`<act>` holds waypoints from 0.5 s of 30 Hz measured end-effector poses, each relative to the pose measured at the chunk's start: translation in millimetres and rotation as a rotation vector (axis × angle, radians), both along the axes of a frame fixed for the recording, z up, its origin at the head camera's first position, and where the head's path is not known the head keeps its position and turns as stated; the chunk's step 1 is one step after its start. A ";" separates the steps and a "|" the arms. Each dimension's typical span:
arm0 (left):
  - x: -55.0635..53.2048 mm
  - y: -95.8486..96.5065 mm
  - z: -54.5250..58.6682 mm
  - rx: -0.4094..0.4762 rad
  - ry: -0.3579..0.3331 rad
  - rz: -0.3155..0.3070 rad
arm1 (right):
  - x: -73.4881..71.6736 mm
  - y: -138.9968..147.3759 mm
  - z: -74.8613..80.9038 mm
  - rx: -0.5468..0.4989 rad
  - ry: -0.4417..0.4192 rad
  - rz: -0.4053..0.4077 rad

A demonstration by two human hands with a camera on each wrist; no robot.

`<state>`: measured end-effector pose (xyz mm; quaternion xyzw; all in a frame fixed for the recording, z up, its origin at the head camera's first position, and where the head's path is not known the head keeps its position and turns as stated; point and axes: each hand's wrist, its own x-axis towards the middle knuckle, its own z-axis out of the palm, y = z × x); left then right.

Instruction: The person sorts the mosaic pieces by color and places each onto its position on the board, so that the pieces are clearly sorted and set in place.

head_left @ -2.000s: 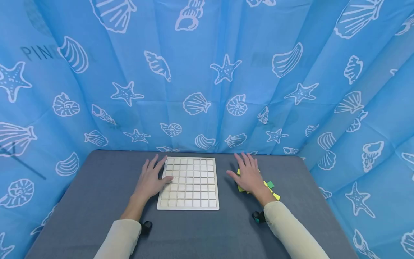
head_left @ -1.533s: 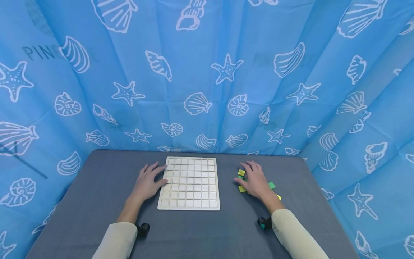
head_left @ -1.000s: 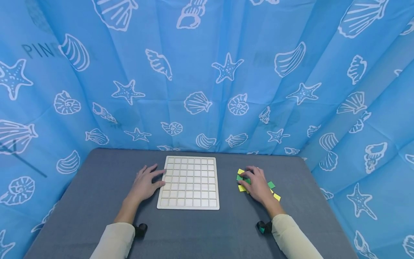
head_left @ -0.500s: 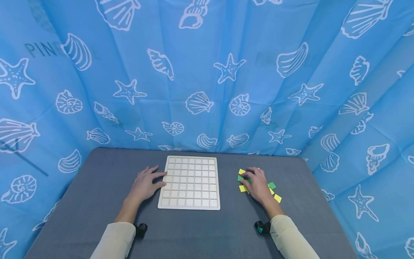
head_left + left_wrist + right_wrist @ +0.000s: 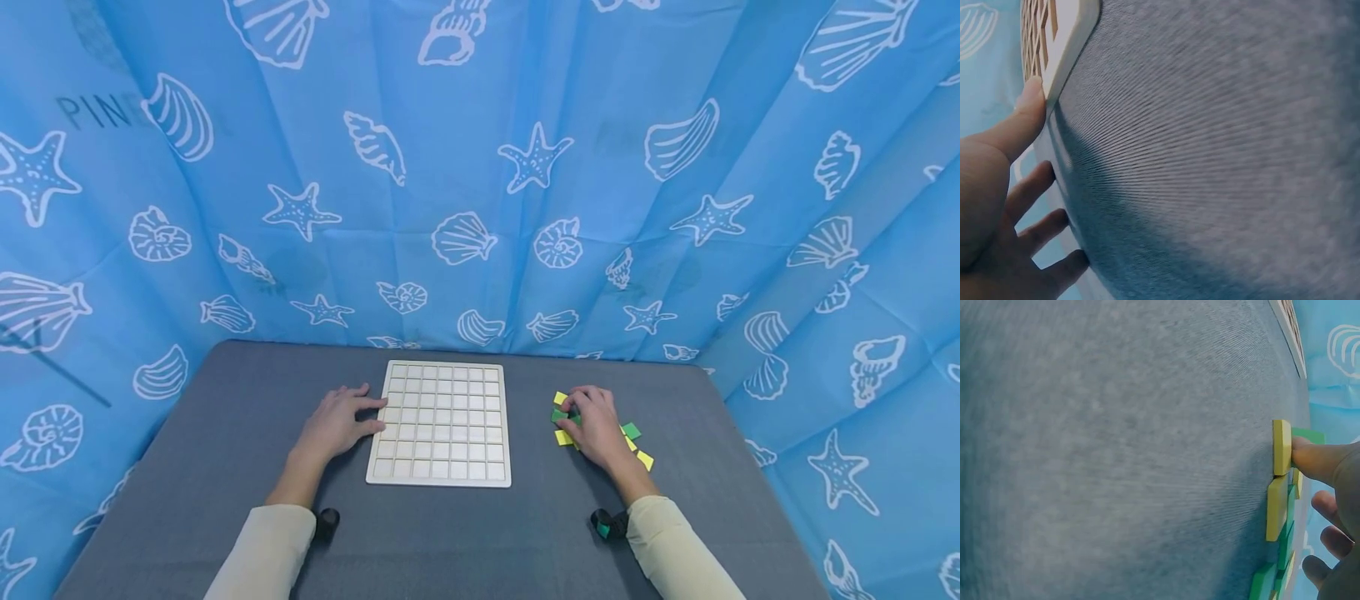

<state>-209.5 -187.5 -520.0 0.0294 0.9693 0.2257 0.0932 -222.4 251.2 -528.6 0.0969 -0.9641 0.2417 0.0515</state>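
Observation:
A pale grid board (image 5: 438, 424) with raised square cells lies on the table. My left hand (image 5: 335, 423) rests at its left edge with fingers spread and relaxed; in the left wrist view the thumb (image 5: 1030, 103) touches the board's rim. To the right of the board, my right hand (image 5: 597, 425) is curled over a cluster of small yellow and green square tiles. Its thumb and fingertips pinch a green tile (image 5: 559, 415), which stands tilted beside the thumb (image 5: 1316, 459) in the right wrist view. Part of the cluster is hidden under the hand.
A yellow tile (image 5: 561, 398) lies behind the pinched one, another yellow tile (image 5: 563, 437) in front. A green tile (image 5: 632, 431) and a yellow tile (image 5: 645, 460) lie right of the hand. A blue shell-patterned curtain (image 5: 480, 167) hangs behind the grey table (image 5: 457, 542).
My right hand has gone from spread above the tiles to curled, and the green tile at its fingertips has tilted. My left hand has drawn slightly left, from over the board to its edge.

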 end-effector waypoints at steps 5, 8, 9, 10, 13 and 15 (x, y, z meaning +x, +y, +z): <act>-2.1 1.6 2.5 -0.002 -0.033 0.020 | 0.1 -3.6 6.6 0.018 -0.006 0.017; -3.0 4.0 4.7 -0.025 -0.051 0.030 | -0.4 -6.5 11.5 0.021 -0.007 0.033; -3.4 4.7 5.3 -0.032 -0.058 0.032 | -0.8 -7.7 13.0 0.025 -0.006 0.040; -3.3 5.2 6.3 -0.041 -0.063 0.032 | -1.2 -9.2 14.7 0.026 -0.007 0.047; -3.4 5.2 8.3 -0.059 -0.071 0.025 | -2.5 -14.6 19.9 0.021 -0.016 0.070; -3.2 4.6 9.1 -0.057 -0.077 0.019 | -3.6 -18.8 23.3 0.008 -0.035 0.076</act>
